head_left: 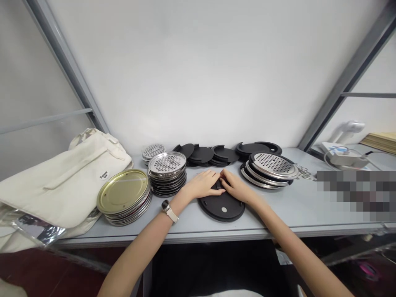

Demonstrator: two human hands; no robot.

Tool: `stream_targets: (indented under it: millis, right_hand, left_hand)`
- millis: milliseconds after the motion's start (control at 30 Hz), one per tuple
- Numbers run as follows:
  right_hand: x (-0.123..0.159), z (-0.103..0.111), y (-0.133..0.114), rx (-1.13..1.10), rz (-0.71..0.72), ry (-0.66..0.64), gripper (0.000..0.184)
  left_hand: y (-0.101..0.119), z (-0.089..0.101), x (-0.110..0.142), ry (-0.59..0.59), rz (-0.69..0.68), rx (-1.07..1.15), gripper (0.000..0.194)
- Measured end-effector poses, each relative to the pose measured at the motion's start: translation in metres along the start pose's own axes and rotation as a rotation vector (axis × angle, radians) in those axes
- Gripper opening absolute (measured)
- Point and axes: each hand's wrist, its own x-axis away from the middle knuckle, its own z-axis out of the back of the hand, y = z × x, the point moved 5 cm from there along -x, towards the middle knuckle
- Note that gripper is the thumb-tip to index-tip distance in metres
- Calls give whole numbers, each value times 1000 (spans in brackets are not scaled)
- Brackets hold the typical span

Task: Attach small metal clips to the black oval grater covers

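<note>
A round black disc [218,208], perhaps plastic, lies on the grey table in front of me, with a small silver dot near its front and short raised bits on its face. My left hand [204,184] grips its far left part, thumb reaching in over the face. From the other side my right hand [236,186] holds the far right part, fingers curled and nearly meeting the left ones. Between the fingertips shows a small dark raised piece [218,183]; what exactly the fingertips pinch is partly hidden.
Left of the hands stand stacked perforated metal discs [167,163] and gold-coloured round lids [123,189], beside a cream bag [71,177]. Behind are black round holders [227,154]. At right sit perforated plates in black rims [274,164], metal bits [305,172] and a white device [343,156].
</note>
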Motion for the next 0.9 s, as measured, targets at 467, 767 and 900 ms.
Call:
stream_targets:
  millis: [467, 767, 900]
  right_hand:
    - [0, 0, 1, 11, 4, 7, 6]
    - [0, -1, 4, 11, 5, -6, 6]
    - [0, -1, 3, 7, 2, -5, 6]
  left_hand:
    - [-2, -4, 0, -21, 43, 31, 40]
    - [-4, -8, 0, -2, 41, 45, 40]
    - [-4, -5, 0, 4, 29, 60, 38]
